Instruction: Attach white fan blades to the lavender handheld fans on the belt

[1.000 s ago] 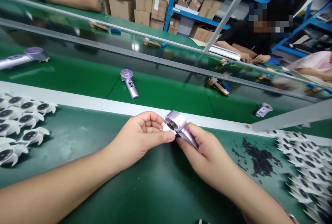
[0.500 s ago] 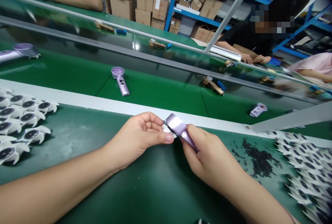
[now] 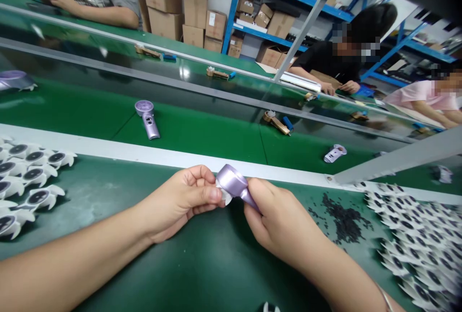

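My right hand (image 3: 274, 208) is closed around the handle of a purple handheld-fan housing (image 3: 231, 180), its round head pointing up and left. At the near left side of that head, my left hand (image 3: 184, 194) pinches a white fan blade (image 3: 226, 198) between thumb and fingers. The blade lies against the ring's opening; most of it is hidden by the fingers and the housing, so I cannot tell how far in it sits. Both hands are just above the green work surface (image 3: 173, 264).
White fan blades stand in rows at left (image 3: 34, 174) and right (image 3: 415, 225). Small black pieces (image 3: 342, 220) are heaped near the right rows. Beyond a white rail (image 3: 173, 158), a green belt carries purple housings (image 3: 147, 119). A grey post (image 3: 397, 155) slants at right. Co-workers sit opposite.
The housing has turned in my hands, showing more of its outer side, and the blade's visible part has shifted below it. The belt items and surroundings appear further left in the view.
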A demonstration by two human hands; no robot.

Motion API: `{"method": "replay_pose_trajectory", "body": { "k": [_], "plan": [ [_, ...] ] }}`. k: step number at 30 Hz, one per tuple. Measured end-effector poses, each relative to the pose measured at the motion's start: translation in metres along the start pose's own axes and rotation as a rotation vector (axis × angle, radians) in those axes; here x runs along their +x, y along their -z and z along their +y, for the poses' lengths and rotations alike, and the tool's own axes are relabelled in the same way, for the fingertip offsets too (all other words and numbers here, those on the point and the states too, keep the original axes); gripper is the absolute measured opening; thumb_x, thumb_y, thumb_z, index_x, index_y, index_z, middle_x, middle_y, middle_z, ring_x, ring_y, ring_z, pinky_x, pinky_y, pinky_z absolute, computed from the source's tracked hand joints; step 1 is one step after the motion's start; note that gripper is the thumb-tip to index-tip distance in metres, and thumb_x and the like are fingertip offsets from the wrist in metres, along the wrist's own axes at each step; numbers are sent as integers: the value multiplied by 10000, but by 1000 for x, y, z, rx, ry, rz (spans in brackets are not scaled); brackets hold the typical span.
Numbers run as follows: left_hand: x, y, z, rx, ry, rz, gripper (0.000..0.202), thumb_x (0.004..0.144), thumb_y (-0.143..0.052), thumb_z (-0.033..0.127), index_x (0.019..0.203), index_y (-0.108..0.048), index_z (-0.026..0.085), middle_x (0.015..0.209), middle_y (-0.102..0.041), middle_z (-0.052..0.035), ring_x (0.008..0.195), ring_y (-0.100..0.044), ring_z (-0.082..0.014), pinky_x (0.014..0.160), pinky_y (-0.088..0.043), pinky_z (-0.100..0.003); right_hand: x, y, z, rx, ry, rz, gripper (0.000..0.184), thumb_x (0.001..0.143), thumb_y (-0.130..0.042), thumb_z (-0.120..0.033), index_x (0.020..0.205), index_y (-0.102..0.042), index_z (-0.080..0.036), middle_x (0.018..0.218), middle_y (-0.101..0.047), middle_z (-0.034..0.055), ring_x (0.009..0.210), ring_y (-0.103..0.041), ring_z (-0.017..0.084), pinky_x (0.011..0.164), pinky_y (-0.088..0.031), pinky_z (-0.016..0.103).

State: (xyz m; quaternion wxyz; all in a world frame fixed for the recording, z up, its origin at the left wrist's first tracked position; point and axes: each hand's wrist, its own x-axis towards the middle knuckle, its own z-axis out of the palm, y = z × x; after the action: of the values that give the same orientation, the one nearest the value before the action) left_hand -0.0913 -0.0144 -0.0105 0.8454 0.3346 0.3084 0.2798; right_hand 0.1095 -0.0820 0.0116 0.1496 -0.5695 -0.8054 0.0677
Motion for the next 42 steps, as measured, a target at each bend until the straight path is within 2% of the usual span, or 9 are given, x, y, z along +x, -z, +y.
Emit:
{"method": "replay_pose_trajectory", "body": {
  "k": [6,16,21,24,29,32,36,39,42],
  "plan": [
    [-1,0,9,-42,-26,-71,573,634,-906,262,1144,-664,162,1050,-732,-51,914,-693,-104,868,-523,-146,0,0,-6,381,-218,65,149,869,-469,-139,797,-373,-227,663,-464,-48,555,-402,118,524,-294,245],
    [-1,-4,6,268,-214,-157,396,852,-722,259,1236,-627,249,1162,-703,-32,1007,-652,-140,871,-507,-233,-3,5,-30,858,-281,-187,283,922,-465,-137,1171,-527,-258,897,-583,-32,752,-486,113,694,-422,232],
    [4,-4,2,429,-225,48,507,859,-674,395,1305,-533,202,1294,-617,-109,1057,-643,-218,862,-540,-331,8,13,-7,606,-322,-223,292,1009,-385,-438,1034,-562,-207,798,-600,-10,614,-515,108,594,-435,232],
    [-6,-10,-11,866,-497,214,481,898,-600,371,1341,-479,227,1363,-551,-125,1078,-622,-246,863,-537,-382,35,18,30,157,-432,-88,452,1035,-237,-481,999,-567,-174,833,-635,55,703,-603,169,648,-470,281],
    [-34,-30,-73,1470,-1044,-572,399,948,-540,370,1341,-518,310,1413,-566,-6,1240,-539,-282,1064,-398,-405,90,5,81,-118,-528,4,317,978,-506,-339,1214,-547,-132,1196,-594,144,1068,-587,267,906,-473,452],
    [-36,-31,-100,1505,-1088,-727,196,961,-536,281,1129,-636,291,1334,-632,79,1187,-598,-249,1089,-363,-358,100,11,95,-158,-486,0,342,925,-607,-372,1194,-592,-163,1248,-583,105,1132,-560,263,963,-453,480],
    [-33,-31,-68,1462,-895,-765,146,849,-688,254,994,-674,268,1218,-707,61,1165,-625,-262,1099,-375,-341,48,55,104,-169,-427,94,371,968,-495,-387,1231,-586,-142,1193,-615,146,1119,-565,262,967,-435,398],
    [-33,-33,-34,1510,-679,-808,217,856,-628,161,1027,-676,286,1157,-733,38,1132,-647,-227,1098,-391,-329,-32,83,106,-177,-457,149,306,941,-515,-333,1161,-605,-142,1008,-666,103,926,-623,233,845,-478,357],
    [-35,-29,-36,1396,-671,-673,348,844,-542,86,1048,-684,330,1082,-750,46,1088,-660,-207,1093,-399,-328,-115,83,102,-144,-504,126,160,914,-538,-296,947,-641,-178,841,-663,65,761,-622,209,700,-491,326]
  ]
}}
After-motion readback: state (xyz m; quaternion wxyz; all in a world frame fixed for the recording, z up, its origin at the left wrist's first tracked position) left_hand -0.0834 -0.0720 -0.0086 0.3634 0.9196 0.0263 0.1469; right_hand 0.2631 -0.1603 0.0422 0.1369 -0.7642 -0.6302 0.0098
